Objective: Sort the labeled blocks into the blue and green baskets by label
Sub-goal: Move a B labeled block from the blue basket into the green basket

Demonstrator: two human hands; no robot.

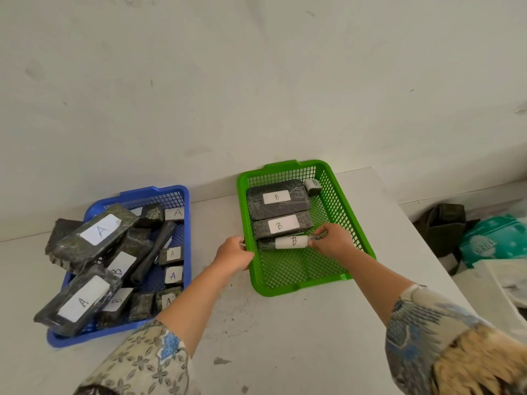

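Note:
The green basket (pixel 336 192) stands at centre right and holds several black-wrapped blocks labeled B. My right hand (pixel 332 241) is inside it, gripping the right end of a narrow B block (pixel 288 242) that lies low in the basket in front of two larger B blocks (pixel 278 199). My left hand (pixel 234 252) grips the green basket's left rim. The blue basket (pixel 186 238) on the left is piled with black-wrapped blocks (pixel 94 235), most labeled A, with two B labels (pixel 117 270) showing among them.
The white table ends at a slanted right edge (pixel 422 246). Beyond it lie a dark bag (pixel 445 226) and a teal package (pixel 493 240). A white wall rises close behind both baskets. One block hangs over the blue basket's left rim.

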